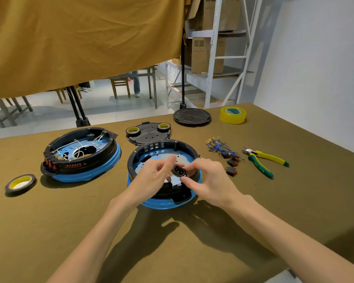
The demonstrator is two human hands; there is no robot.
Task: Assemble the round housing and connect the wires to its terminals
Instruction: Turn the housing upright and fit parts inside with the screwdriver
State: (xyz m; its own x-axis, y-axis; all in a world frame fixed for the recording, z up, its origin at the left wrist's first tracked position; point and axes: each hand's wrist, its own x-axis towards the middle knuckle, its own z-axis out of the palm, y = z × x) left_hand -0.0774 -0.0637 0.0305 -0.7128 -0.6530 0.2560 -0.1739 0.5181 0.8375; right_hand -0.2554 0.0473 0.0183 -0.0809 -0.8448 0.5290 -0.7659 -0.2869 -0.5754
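Both hands, left hand point(151, 176) and right hand point(204, 180), pinch the black socket point(179, 170) in their fingers; best seat it squarely at the round housing's point(164, 203) six-o'clock wall notch.

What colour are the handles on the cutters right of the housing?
Yellow and green, on the cutters; head view shows them.

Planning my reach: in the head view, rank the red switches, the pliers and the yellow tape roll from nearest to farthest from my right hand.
From the right hand:
1. Red switches, just to its right.
2. Pliers, farther right.
3. Yellow tape roll, far back right.
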